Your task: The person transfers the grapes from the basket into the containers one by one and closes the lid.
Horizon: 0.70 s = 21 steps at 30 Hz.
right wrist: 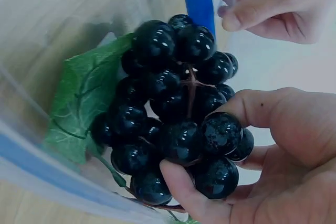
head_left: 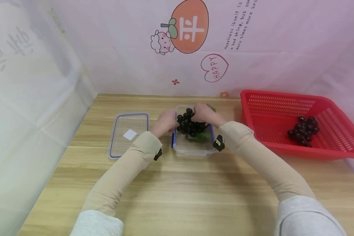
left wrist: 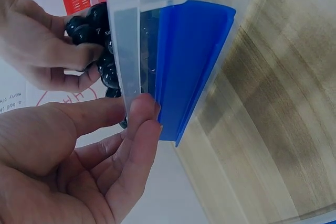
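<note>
A bunch of dark grapes [head_left: 186, 124] with a green leaf [right wrist: 86, 100] is partly inside a clear plastic food box [head_left: 191, 152]. My right hand [head_left: 204, 113] grips the bunch at its far end, thumb and fingers around several grapes, as the right wrist view shows. At the box's left side, my left hand [head_left: 167, 120] pinches the wall at the rim between thumb and fingers. A blue locking flap [left wrist: 194, 61] hangs from that wall beside the left fingertips. The bunch's underside is hidden in the head view.
Left of the box lies its clear lid [head_left: 121, 139] with a blue seal and a white label [head_left: 130, 134]. A red plastic basket [head_left: 271, 119] stands at the right, holding another bunch of dark grapes [head_left: 304, 131]. A printed cloth [head_left: 129, 62] rises behind the wooden table [head_left: 177, 193].
</note>
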Tool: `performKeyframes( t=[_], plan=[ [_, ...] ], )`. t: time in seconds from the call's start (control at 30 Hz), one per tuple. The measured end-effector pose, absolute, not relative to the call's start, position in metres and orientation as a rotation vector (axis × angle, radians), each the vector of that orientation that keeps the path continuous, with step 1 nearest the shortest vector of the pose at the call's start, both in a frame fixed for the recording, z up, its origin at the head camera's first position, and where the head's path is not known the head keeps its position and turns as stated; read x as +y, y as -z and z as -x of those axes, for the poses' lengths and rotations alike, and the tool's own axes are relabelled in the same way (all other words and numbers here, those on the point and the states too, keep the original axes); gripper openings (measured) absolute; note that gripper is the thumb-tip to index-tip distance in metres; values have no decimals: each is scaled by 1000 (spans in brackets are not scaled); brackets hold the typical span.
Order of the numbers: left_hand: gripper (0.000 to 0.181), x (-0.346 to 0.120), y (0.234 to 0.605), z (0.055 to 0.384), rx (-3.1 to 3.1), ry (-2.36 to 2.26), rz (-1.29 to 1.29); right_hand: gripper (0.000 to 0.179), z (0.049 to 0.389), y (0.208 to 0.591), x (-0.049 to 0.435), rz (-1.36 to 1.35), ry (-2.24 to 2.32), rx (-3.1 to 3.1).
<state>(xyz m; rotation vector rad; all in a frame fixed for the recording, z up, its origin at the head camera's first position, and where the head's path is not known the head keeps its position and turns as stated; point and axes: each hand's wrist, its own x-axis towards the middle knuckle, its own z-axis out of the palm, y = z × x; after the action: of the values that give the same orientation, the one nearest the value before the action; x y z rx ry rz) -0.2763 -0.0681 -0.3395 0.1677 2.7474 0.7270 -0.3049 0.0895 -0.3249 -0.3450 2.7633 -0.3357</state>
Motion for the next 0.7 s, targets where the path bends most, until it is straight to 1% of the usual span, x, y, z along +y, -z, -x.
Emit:
performKeyframes(
  t=[0.07,0.1,0.13,0.17,0.23,0.27,0.37,0.4,0.5,0.7],
  plan=[
    [10,-67,338,275,2748,-747,-195,17,299,328,90,357,292,2808],
    [10,-66,338,274,2751,-752,-205,14,296,330,89,364,265,2823],
    [8,-66,337,274,2755,-763,-215,15,294,332,88,360,236,2840],
    [6,-66,338,274,2757,-773,-225,21,292,334,87,359,207,2854],
    [7,-68,338,272,2764,-783,-223,25,290,336,82,358,167,2868],
    [8,-70,338,272,2772,-777,-222,24,290,336,80,363,164,2875],
    [14,-71,338,270,2771,-782,-214,12,291,333,79,372,195,2902],
    [17,-71,338,270,2761,-788,-200,15,291,331,80,376,220,2914],
    [18,-69,338,270,2727,-819,-154,32,294,322,84,391,313,2914],
    [12,-67,340,275,2705,-858,-103,40,302,301,91,393,602,2863]
  ],
)
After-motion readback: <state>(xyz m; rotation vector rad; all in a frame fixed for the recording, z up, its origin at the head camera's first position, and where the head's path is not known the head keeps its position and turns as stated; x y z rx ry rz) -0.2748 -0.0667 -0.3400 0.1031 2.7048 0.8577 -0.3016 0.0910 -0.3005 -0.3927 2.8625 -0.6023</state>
